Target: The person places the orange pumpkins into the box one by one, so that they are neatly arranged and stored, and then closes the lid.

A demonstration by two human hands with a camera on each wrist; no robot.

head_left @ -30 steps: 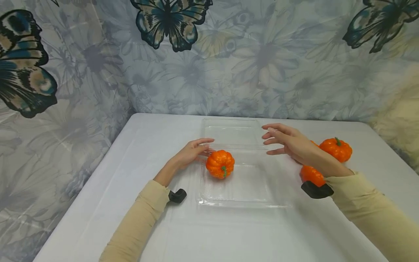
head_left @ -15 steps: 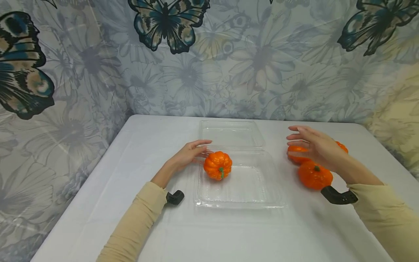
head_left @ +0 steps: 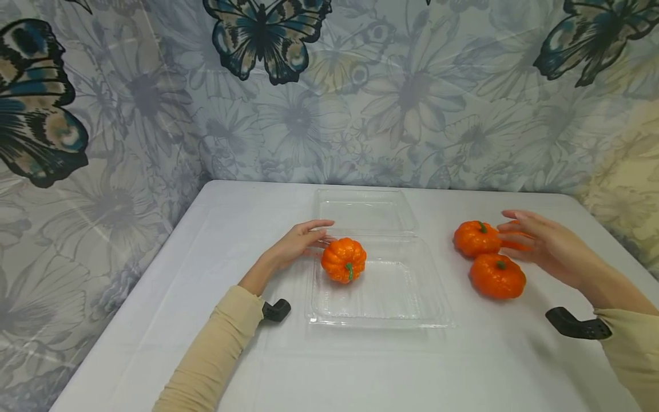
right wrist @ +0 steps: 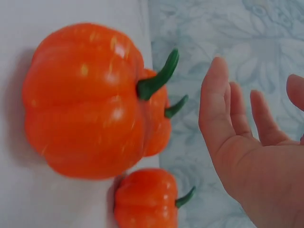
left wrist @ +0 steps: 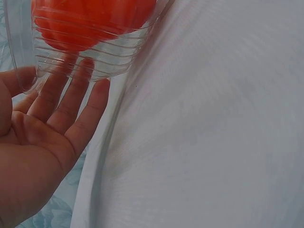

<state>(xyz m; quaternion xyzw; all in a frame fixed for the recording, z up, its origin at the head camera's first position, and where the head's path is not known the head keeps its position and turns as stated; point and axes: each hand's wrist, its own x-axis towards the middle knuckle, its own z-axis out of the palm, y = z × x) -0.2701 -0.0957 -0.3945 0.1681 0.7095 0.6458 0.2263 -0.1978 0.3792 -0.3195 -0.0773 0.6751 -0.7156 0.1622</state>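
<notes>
Right hand [head_left: 556, 252] is shifted outward, spread wide; clear plastic clamshell [head_left: 391, 292] touched by straight-fingered left hand [head_left: 293, 245]. Shiny orange pumpkins [head_left: 497, 279]: prob light, slick, best side-gripped.

Across the upper frame hangs a grey-blue floral backdrop [head_left: 412, 143], with dark butterfly prints [head_left: 261, 43] at far left, top centre-left and upper right; a white table [head_left: 381, 372] fills the lower frame

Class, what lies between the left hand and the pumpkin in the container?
The container's clear, ribbed wall separates the left hand from the pumpkin in the left wrist view.
</notes>
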